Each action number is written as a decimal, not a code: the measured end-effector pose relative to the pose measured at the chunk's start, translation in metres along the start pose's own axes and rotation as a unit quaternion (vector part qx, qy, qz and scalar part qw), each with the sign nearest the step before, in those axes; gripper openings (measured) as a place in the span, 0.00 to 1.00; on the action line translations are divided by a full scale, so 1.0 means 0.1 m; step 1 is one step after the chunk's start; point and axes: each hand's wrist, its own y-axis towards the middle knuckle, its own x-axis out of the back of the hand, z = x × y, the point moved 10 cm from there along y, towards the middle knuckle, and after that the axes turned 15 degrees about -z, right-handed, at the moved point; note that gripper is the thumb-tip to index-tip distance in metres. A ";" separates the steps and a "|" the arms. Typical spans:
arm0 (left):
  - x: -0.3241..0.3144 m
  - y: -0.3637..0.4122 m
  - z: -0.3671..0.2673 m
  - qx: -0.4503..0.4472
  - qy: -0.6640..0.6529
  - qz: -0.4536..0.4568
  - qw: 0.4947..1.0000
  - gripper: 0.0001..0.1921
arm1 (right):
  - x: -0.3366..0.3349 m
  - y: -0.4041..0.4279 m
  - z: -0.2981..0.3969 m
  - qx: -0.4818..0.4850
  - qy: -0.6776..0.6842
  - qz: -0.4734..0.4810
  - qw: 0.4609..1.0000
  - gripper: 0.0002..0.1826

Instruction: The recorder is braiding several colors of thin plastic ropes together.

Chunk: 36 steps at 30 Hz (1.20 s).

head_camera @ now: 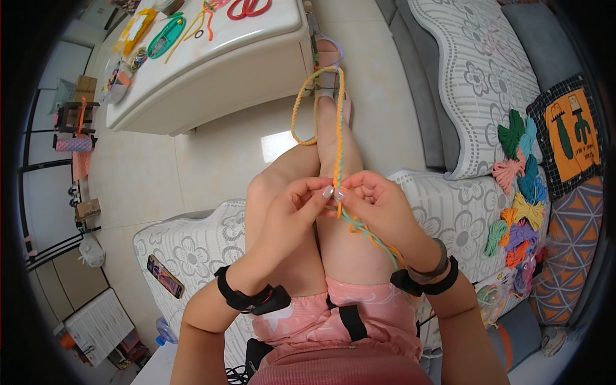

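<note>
An orange and green braided cord (340,120) rises from my fingers and loops round near a table corner, above my lower legs. My left hand (308,202) pinches the lower part of the braid between thumb and fingertips. Close beside it, my right hand (368,195) grips the same spot, thumb against the cord. Loose orange and green strands (370,233) trail from under my fingers across my right thigh towards my right wrist. The fingertips hide part of the crossing of the strands. Black straps go round both wrists.
On the white table (216,62) lie red-handled scissors (249,8), a green oval container (166,37) and cord pieces. A phone (165,276) rests on the patterned sofa cover to my left. Several yarn bundles (522,233) and cushions are to my right.
</note>
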 end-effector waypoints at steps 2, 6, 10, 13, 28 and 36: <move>0.04 0.04 0.10 0.040 0.010 0.028 0.999 0.12 | 0.00 -0.02 -0.02 0.000 0.009 -0.004 1.000 0.07; -0.01 0.07 0.21 0.116 0.014 0.054 0.992 0.12 | 0.02 -0.07 0.08 0.060 -0.081 0.003 0.995 0.07; -0.03 0.10 0.18 0.075 0.100 0.079 0.989 0.11 | 0.09 -0.07 0.06 0.147 -0.124 -0.041 0.980 0.07; -0.05 0.14 0.18 0.026 0.097 0.094 0.990 0.10 | 0.15 -0.08 0.02 0.099 -0.144 -0.053 0.983 0.07; -0.09 0.03 0.12 0.061 0.150 0.076 0.984 0.10 | 0.26 -0.26 0.22 0.168 -0.350 -0.131 0.912 0.11; -0.02 0.04 0.29 0.124 0.098 0.066 0.985 0.09 | 0.12 -0.12 -0.25 -0.053 0.050 0.010 0.997 0.10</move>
